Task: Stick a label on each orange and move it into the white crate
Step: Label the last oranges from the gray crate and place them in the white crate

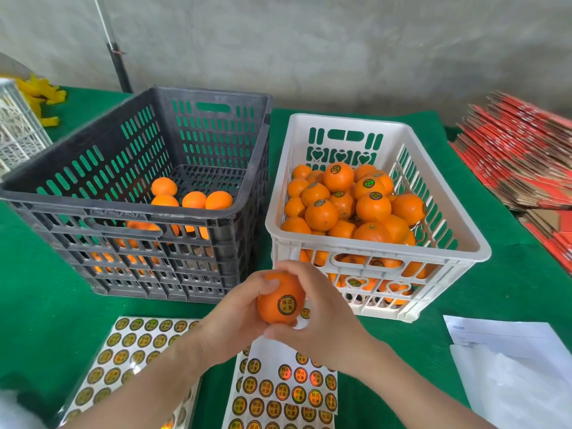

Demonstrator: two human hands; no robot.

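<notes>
Fingers of left hand, right hand curled round orange over green cloth; grey wall behind.

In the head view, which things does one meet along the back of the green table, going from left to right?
White latticed crate → dark grey slotted plastic crate → white plastic crate → stack of flat red cardboard boxes.

A fruit-packing station: a green-covered table against a bare grey wall carries a black crate and a white crate of oranges. Label sheets lie at its near edge, and flattened red cartons are stacked at its right edge.
</notes>
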